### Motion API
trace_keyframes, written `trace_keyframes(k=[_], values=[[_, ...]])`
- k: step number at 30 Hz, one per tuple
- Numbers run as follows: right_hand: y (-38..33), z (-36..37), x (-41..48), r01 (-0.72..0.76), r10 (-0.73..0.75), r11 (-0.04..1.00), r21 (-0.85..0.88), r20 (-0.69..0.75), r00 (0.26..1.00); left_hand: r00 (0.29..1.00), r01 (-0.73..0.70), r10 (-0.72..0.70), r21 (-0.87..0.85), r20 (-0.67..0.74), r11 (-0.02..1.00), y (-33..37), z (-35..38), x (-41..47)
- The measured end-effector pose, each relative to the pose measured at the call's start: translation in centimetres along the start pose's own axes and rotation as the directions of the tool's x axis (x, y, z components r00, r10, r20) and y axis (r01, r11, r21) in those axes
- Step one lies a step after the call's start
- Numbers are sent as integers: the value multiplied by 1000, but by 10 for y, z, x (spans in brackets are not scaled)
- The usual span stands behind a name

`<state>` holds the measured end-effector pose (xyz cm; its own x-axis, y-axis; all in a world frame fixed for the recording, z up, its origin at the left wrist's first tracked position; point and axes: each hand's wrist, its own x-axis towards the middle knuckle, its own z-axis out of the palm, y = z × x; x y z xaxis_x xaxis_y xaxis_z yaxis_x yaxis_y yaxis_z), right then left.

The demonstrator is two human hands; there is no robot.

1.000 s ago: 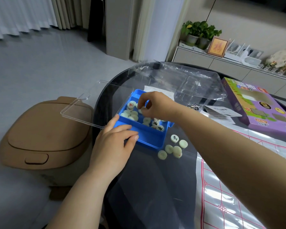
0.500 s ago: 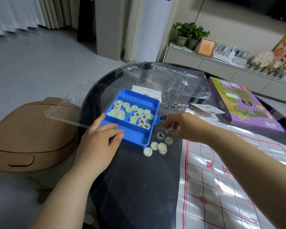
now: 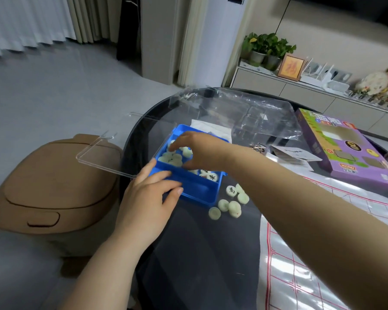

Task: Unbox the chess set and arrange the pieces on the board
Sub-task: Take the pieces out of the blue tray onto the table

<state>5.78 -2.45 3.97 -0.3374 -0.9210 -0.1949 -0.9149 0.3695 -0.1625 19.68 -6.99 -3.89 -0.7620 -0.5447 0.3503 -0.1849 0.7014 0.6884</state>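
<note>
Several pieces (image 3: 231, 202) are lying beside the tray (image 3: 199, 193). Right hand (image 3: 197, 151) is reaching back in for more, grip unclear, so unloading is continuing. Flat, open left hand (image 3: 148, 198) is steadying it.

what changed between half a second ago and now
The right hand swung left from the loose pieces back into the blue tray, reaching among the pieces there. The left hand stays resting on the tray's near edge; tray and clear lid have not moved.

Tray (image 3: 197, 192): on the bench (image 3: 199, 253), far left side.
Loose pieces (image 3: 233, 208): on bench, just right of tray.
Board sheet (image 3: 289, 287): right, nearer.
Carton (image 3: 349, 151): behind sheet.
</note>
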Motion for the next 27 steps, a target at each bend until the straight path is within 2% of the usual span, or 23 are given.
trace_keyframes(k=[4, 10, 13, 16, 22, 27], values=[[-1, 3, 13, 10, -12, 1000, 26, 81, 997, 1000, -4, 4, 15, 8, 1000, -2, -1, 1], [-2, 1, 21, -8, 17, 998, -64, 151, 988, 997, 74, -74, 67, -5, 995, 8, -7, -2], [-2, -1, 19, -26, 38, 996, -83, 154, 987, 996, 86, -79, 188, -43, 978, 7, -6, -3], [-2, -1, 18, -42, 54, 996, -79, 150, 987, 997, 78, -80, 307, -7, 949, 2, -2, -4], [-4, 0, 18, -52, 64, 995, -80, 155, 986, 998, 17, -38, 328, 59, 945, 3, -5, -2], [-3, 4, 22, -74, 81, 994, -82, 90, 993, 996, 12, -37, 304, 78, 953, 2, -10, -2]])
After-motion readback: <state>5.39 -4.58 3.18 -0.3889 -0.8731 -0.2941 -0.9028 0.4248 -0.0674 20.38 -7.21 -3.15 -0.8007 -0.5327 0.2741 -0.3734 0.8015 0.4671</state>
